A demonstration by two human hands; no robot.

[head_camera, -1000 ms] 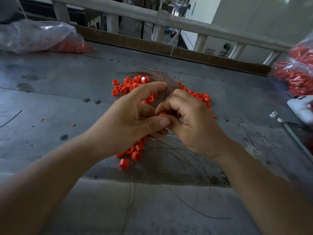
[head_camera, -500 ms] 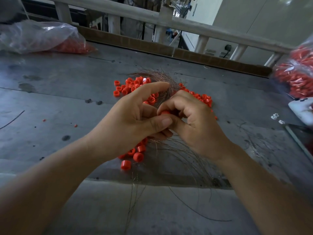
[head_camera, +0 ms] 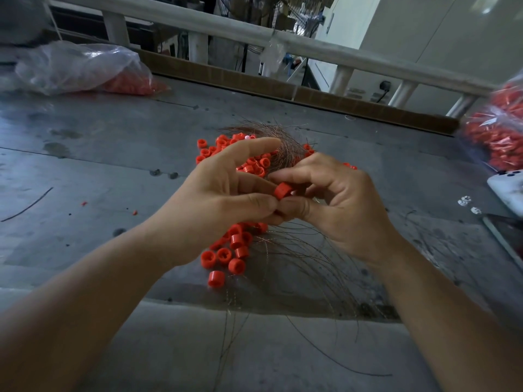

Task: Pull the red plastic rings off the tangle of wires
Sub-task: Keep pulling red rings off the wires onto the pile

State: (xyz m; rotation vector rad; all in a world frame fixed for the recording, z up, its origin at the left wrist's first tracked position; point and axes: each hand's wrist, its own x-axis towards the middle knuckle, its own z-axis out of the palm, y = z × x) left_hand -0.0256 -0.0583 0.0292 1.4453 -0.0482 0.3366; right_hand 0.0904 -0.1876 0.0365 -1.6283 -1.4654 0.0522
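On the grey table [head_camera: 85,171], over the wires [head_camera: 300,267] and loose rings [head_camera: 235,250], the right hand [head_camera: 339,205] pinches one ring [head_camera: 283,190], its axis roughly left-right. The left hand [head_camera: 215,199] pinches beside it, index finger straight; of what, I cannot tell. Left bag [head_camera: 79,66] and right bag [head_camera: 498,131] hold red rings.

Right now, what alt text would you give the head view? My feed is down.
The left hand and right hand pinch one red ring between them, above a tangle of wires on a grey table. Loose red rings lie heaped under and beyond the hands. A clear bag of red parts sits far left, another bag far right.
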